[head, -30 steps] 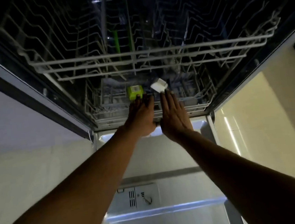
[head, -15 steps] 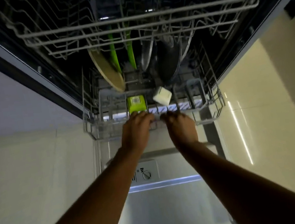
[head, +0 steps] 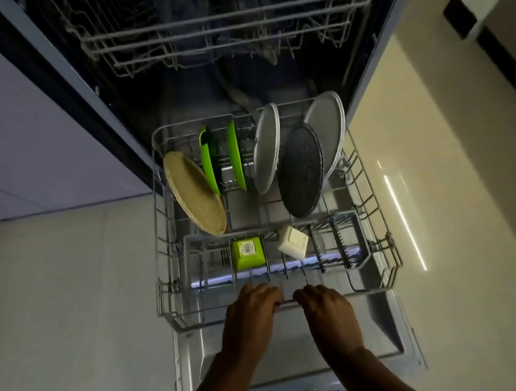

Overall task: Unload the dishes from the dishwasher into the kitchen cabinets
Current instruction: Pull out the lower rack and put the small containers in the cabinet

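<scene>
The lower dishwasher rack (head: pixel 159 249) is pulled far out over the open door (head: pixel 382 342). My left hand (head: pixel 252 316) and my right hand (head: pixel 326 313) both grip the rack's front rail, fingers curled over it. Standing in the rack are a tan plate (head: pixel 194 193), two green dishes (head: pixel 210 162) (head: pixel 236 155), two grey plates (head: pixel 267 148) (head: pixel 329 124) and a dark speckled plate (head: pixel 300 170). A green square bowl (head: pixel 247 253) and a white square bowl (head: pixel 293 243) lie upside down near the front.
The upper rack (head: pixel 230 29) sits inside the dark dishwasher tub, with nothing visible in it. Cabinet fronts flank the opening on the left (head: pixel 14 127) and right (head: pixel 434 108). Pale floor tiles lie on both sides of the door.
Both hands have drawn the lower rack out toward me, away from the tub. The plates, earlier half hidden under the upper rack, are now in full view.
</scene>
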`<act>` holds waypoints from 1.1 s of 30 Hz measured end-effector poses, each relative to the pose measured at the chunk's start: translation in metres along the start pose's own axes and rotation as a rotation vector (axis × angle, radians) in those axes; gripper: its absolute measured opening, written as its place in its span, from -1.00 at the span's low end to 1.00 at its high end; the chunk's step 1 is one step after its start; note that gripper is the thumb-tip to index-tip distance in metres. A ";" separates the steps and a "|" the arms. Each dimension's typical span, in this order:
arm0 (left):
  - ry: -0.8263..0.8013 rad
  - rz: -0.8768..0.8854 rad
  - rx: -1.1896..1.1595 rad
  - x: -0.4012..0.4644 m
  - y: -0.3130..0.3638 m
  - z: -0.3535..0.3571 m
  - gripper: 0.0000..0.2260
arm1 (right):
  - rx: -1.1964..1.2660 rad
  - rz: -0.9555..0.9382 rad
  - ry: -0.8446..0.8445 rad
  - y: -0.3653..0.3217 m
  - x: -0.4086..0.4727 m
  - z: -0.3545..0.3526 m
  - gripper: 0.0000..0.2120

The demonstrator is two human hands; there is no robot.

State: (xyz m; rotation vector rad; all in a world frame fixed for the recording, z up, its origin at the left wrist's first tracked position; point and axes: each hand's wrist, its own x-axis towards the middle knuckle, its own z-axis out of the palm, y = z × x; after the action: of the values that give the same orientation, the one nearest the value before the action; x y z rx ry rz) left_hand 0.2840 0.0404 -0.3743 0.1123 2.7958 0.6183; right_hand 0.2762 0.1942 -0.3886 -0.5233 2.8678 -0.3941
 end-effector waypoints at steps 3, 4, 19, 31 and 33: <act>-0.054 -0.023 -0.009 -0.043 0.012 0.015 -0.84 | 0.045 0.043 -0.024 -0.005 -0.052 0.012 -0.68; -0.042 -0.010 -0.024 -0.054 0.014 0.019 -0.82 | 0.070 0.062 -0.025 -0.006 -0.063 0.014 -0.68; 0.201 -0.201 -0.386 -0.033 -0.028 0.034 -0.81 | 0.357 0.223 0.140 0.019 -0.018 0.011 -0.64; -0.046 -0.102 0.188 0.038 -0.057 0.040 -0.32 | -0.021 0.191 -0.064 0.042 0.062 0.054 -0.25; -0.059 -0.097 0.182 0.041 -0.058 0.041 -0.30 | -0.040 0.182 -0.029 0.044 0.060 0.056 -0.27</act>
State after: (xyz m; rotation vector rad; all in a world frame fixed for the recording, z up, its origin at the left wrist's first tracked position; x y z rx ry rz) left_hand 0.2553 0.0099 -0.4447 0.0300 2.7759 0.3324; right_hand 0.2204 0.1989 -0.4628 -0.2687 2.8692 -0.2969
